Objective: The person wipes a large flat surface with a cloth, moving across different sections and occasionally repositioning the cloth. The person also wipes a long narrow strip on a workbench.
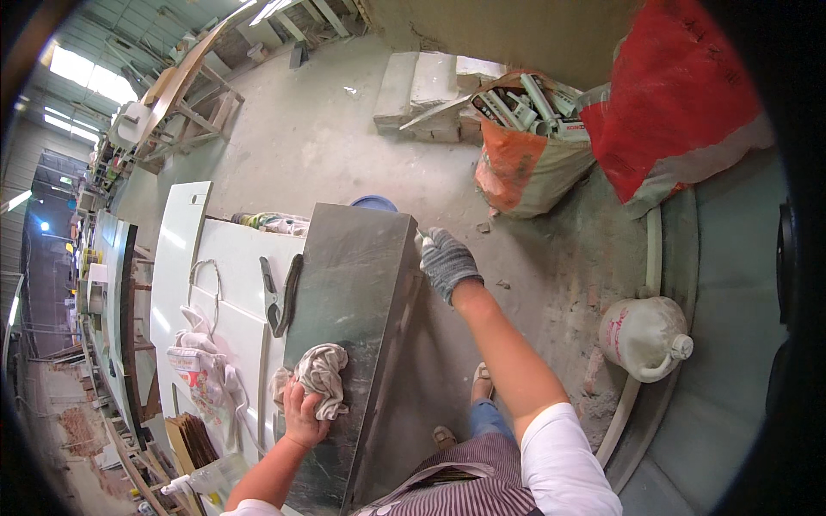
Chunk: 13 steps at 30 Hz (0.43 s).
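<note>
A dark grey-green stone slab (357, 284) lies in front of me, resting on white panels (237, 258). My left hand (303, 413), bare, presses a crumpled beige rag (323, 376) onto the slab's near left part. In a grey knit glove, my right hand (446, 261) grips a small white object at the slab's far right corner; most of that object is hidden by the fingers.
A black clamp tool (280, 297) lies on the white panels left of the slab, with cloths and a cord. On the concrete floor to the right stand a white jug (645, 335), an orange bag of tubes (525, 163) and a red sack (680, 103). A spray bottle (206, 478) is near my left elbow.
</note>
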Motion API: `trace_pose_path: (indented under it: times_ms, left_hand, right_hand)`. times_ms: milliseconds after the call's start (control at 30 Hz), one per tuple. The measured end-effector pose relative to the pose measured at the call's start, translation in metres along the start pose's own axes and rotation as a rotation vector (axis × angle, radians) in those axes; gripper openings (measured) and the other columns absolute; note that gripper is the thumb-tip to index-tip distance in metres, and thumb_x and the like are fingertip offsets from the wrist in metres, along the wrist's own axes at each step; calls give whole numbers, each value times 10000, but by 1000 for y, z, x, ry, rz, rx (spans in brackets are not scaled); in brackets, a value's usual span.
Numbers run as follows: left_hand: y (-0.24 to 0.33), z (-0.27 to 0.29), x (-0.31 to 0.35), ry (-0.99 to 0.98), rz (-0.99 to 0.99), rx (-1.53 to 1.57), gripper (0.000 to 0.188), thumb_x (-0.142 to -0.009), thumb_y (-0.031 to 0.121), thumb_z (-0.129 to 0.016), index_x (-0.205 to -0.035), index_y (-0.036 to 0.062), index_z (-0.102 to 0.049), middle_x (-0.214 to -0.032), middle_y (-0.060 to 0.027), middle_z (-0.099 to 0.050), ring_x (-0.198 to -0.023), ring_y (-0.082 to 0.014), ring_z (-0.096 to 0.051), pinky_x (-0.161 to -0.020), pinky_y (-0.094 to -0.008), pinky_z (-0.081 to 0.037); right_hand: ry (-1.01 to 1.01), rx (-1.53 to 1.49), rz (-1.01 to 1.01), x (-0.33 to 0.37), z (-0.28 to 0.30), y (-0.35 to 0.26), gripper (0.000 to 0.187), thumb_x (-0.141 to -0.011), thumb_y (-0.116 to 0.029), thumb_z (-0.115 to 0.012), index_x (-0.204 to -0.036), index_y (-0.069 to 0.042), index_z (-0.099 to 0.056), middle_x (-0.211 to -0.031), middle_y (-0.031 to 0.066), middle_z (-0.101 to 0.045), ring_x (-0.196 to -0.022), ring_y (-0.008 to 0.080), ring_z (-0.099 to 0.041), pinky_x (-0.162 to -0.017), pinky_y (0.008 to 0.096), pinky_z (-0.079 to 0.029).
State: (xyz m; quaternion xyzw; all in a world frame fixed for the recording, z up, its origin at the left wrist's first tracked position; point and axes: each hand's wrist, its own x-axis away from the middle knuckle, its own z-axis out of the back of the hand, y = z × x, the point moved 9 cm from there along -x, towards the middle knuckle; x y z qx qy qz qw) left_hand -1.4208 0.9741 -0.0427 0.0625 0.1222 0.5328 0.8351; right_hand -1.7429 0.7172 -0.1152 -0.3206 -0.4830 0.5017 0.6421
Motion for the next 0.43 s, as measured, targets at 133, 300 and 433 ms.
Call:
trace_pose_path:
  times_ms: [133, 300, 433]
  left_hand:
    - [2, 0, -1, 2, 17, 5, 510, -737, 258, -712, -1174, 115, -493, -1321, -243, -434, -1262, -520, -407, -1051, -639, -323]
    - [8, 5, -8, -30, -1, 9, 492, -777, 215, -708, -1175, 110, -437, -1310, -268, -452, -1213, -524, -438, -1030, -633, -326]
    - [7, 5, -9, -41, 8, 10, 502, -768, 215, -719, -1174, 123, -438, -1320, -261, -448, -1214, -514, -440, -1036, -630, -321]
  right_hand:
    - [98, 195, 68, -16, -3, -8, 348, -983, -292, -473, -1154, -28, -621, -1067, 248, -671, -1000, 415, -646, -880, 468, -511]
    - [106, 191, 50, -16, 2, -16, 352, -988, -327, -435, -1145, -71, -618, -1069, 260, -661, -1007, 442, -630, -879, 510, -501]
    - [67, 203, 54, -20, -1, -16, 368, -990, -351, -419, -1160, -87, -612, -1065, 261, -663, -1002, 449, -631, -878, 524, -496]
